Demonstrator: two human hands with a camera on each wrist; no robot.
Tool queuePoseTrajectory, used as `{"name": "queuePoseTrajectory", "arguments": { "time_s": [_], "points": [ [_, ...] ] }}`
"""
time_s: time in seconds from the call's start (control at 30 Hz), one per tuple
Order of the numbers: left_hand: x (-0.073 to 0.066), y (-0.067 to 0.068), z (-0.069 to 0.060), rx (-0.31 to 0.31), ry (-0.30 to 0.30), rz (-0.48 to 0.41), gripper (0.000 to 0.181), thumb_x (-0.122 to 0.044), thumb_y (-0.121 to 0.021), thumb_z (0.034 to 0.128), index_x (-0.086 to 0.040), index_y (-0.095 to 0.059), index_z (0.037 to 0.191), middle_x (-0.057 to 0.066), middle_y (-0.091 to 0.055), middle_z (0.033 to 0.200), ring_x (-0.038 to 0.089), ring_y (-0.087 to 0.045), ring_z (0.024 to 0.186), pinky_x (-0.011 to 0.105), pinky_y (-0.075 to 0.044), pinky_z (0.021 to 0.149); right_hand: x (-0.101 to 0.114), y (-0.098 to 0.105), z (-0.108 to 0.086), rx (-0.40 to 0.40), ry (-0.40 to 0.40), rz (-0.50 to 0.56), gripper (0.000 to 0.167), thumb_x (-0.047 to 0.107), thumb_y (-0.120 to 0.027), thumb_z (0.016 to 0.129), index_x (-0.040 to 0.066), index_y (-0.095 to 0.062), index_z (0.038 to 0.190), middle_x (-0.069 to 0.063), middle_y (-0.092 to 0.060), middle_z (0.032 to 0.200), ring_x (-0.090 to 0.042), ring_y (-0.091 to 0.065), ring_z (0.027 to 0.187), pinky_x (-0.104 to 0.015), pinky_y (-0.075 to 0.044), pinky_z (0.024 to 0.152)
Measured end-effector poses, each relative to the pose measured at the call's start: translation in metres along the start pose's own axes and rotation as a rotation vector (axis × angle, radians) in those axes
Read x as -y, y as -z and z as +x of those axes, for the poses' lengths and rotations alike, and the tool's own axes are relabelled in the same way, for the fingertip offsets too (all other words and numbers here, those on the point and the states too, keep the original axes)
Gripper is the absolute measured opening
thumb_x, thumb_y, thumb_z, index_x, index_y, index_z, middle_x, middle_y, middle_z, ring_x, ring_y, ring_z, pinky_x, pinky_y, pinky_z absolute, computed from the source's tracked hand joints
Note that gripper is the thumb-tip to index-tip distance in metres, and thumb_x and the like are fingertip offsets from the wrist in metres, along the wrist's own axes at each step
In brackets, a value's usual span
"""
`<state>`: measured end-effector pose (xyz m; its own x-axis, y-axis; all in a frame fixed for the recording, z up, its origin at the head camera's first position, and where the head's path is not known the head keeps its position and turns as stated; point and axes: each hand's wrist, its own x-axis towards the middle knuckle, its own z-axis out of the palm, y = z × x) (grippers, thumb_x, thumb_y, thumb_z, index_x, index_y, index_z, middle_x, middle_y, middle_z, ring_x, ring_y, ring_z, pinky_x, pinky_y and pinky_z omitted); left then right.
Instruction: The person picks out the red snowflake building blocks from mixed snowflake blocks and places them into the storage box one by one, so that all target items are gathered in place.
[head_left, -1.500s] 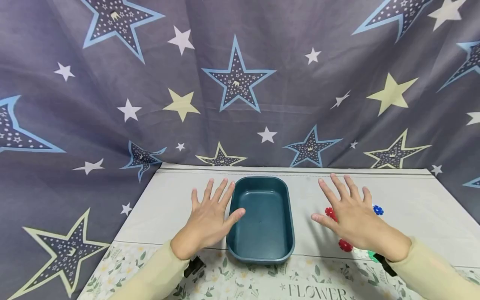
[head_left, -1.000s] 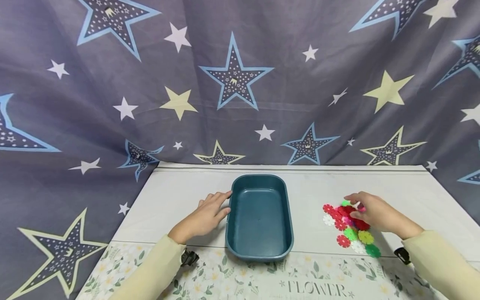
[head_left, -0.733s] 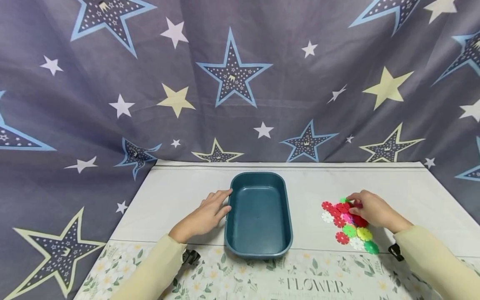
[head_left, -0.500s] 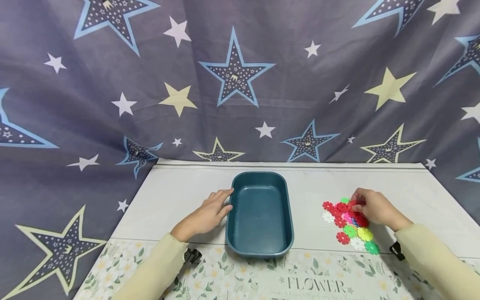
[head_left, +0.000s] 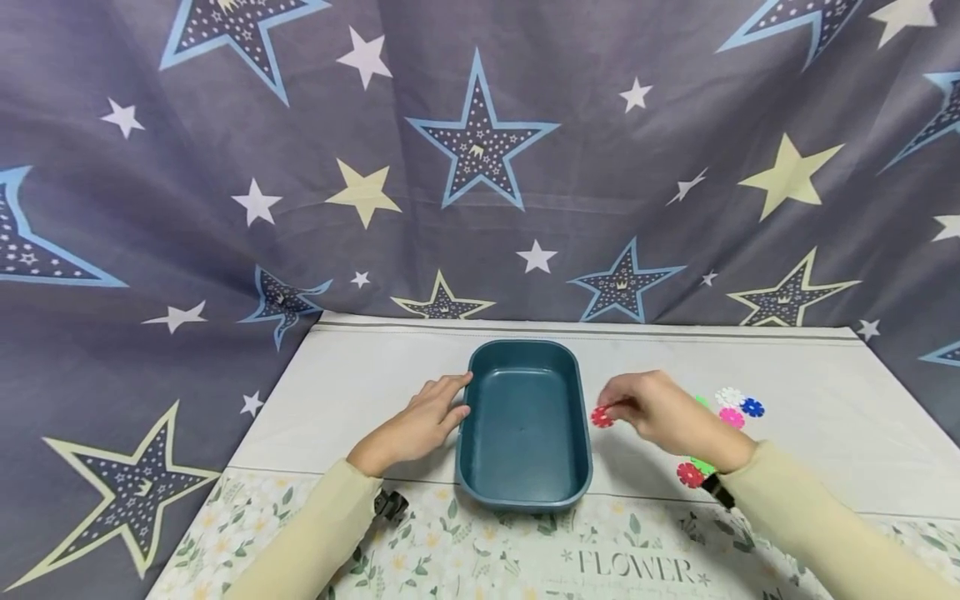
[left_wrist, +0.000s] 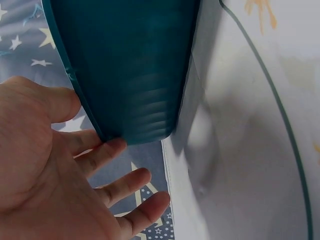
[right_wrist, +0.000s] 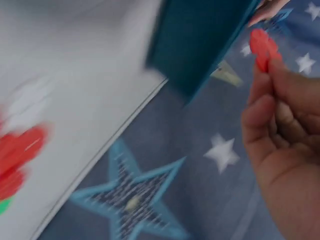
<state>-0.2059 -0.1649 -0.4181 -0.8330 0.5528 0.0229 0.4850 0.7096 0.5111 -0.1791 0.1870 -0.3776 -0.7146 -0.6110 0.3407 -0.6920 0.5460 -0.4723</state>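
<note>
A red notched disc (head_left: pixel 602 417) is pinched between thumb and fingers of the right hand (head_left: pixel 667 417), just right of the dark teal tray (head_left: pixel 459 467). The right wrist view shows the same red disc (right_wrist: pixel 263 47) at the fingertips of the right hand (right_wrist: pixel 287 135). Fingers spread, the left hand (head_left: pixel 416 425) rests against the tray's left rim. In the left wrist view, the thumb and fingertips of the left hand (left_wrist: pixel 75 165) touch the edge of the tray (left_wrist: pixel 130 75). The right forearm hides part of the disc pile.
Beyond the right hand lie a white disc (head_left: pixel 729 397), a pink disc (head_left: pixel 732 417) and a blue disc (head_left: pixel 753 407). A red disc (head_left: pixel 690 475) and green ones show near the right wrist. A star-patterned curtain (head_left: pixel 480 250) hangs behind the table.
The right hand has moved left from the disc pile to beside the tray, carrying a red disc. The left hand has stayed at the tray's left rim.
</note>
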Motion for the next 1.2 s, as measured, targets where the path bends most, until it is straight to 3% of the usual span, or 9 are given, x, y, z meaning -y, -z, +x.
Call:
{"name": "queuePoseTrajectory", "arguments": {
  "time_s": [0.1, 0.2, 0.37, 0.47, 0.77, 1.0, 1.2],
  "points": [
    [-0.001, 0.0, 0.001, 0.007, 0.005, -0.002, 0.053, -0.027, -0.043, 0.1023, -0.009, -0.027, 0.15, 0.006, -0.032, 0.148, 0.028, -0.027, 0.134, 0.053, -0.024, 0.103, 0.016, -0.012, 0.018, 0.082, 0.112, 0.046, 0.018, -0.006, -0.072, 0.08, 0.012, -0.07, 0.082, 0.008, -0.066, 0.081, -0.005, -0.061, 0.074, -0.024, -0.05, 0.068],
    [-0.002, -0.001, 0.0, 0.007, 0.009, 0.0, 0.053, -0.026, -0.044, 0.1022, -0.009, -0.027, 0.149, 0.006, -0.032, 0.148, 0.029, -0.028, 0.134, 0.054, -0.024, 0.102, 0.023, -0.026, 0.032, 0.185, 0.163, 0.076, 0.018, -0.006, -0.071, 0.08, 0.012, -0.07, 0.082, 0.007, -0.065, 0.08, -0.004, -0.059, 0.073, -0.022, -0.049, 0.066],
    [-0.002, -0.002, 0.002, 0.01, 0.015, 0.003, 0.053, -0.026, -0.044, 0.1022, -0.009, -0.027, 0.149, 0.007, -0.032, 0.148, 0.033, -0.024, 0.136, 0.056, -0.022, 0.102, 0.023, -0.051, 0.045, 0.393, 0.087, 0.045, 0.02, -0.008, -0.071, 0.077, 0.012, -0.072, 0.079, 0.01, -0.064, 0.075, -0.002, -0.056, 0.068, -0.019, -0.047, 0.062],
    [-0.002, -0.002, 0.002, 0.017, 0.025, 0.001, 0.053, -0.027, -0.043, 0.1023, -0.009, -0.026, 0.15, 0.008, -0.031, 0.149, 0.035, -0.022, 0.137, 0.057, -0.02, 0.103, 0.022, -0.062, 0.048, 0.459, 0.044, -0.021, 0.02, -0.006, -0.072, 0.076, 0.013, -0.073, 0.076, 0.011, -0.064, 0.073, -0.001, -0.055, 0.065, -0.019, -0.046, 0.061],
    [-0.003, 0.0, 0.0, 0.003, -0.004, 0.003, 0.052, -0.025, -0.044, 0.1022, -0.007, -0.028, 0.149, 0.008, -0.029, 0.147, 0.027, -0.026, 0.134, 0.049, -0.025, 0.104, 0.03, -0.075, 0.05, 0.452, 0.014, -0.158, 0.018, 0.0, -0.076, 0.073, 0.018, -0.072, 0.072, 0.012, -0.062, 0.071, -0.008, -0.055, 0.065, -0.025, -0.047, 0.061],
    [-0.003, 0.0, 0.002, -0.012, -0.036, 0.007, 0.052, -0.023, -0.045, 0.1019, -0.004, -0.029, 0.148, 0.01, -0.028, 0.147, 0.026, -0.025, 0.134, 0.045, -0.026, 0.104, 0.034, -0.079, 0.049, 0.427, 0.004, -0.174, 0.017, 0.004, -0.081, 0.069, 0.018, -0.071, 0.067, 0.011, -0.061, 0.067, -0.008, -0.055, 0.059, -0.026, -0.046, 0.056],
    [-0.001, 0.0, 0.002, -0.005, -0.032, 0.006, 0.052, -0.024, -0.044, 0.102, -0.005, -0.029, 0.148, 0.009, -0.027, 0.147, 0.025, -0.026, 0.134, 0.045, -0.027, 0.104, 0.033, -0.08, 0.049, 0.396, 0.008, -0.169, 0.014, 0.009, -0.082, 0.069, 0.017, -0.071, 0.071, 0.012, -0.059, 0.064, -0.007, -0.053, 0.061, -0.026, -0.045, 0.059]
  ]
}}
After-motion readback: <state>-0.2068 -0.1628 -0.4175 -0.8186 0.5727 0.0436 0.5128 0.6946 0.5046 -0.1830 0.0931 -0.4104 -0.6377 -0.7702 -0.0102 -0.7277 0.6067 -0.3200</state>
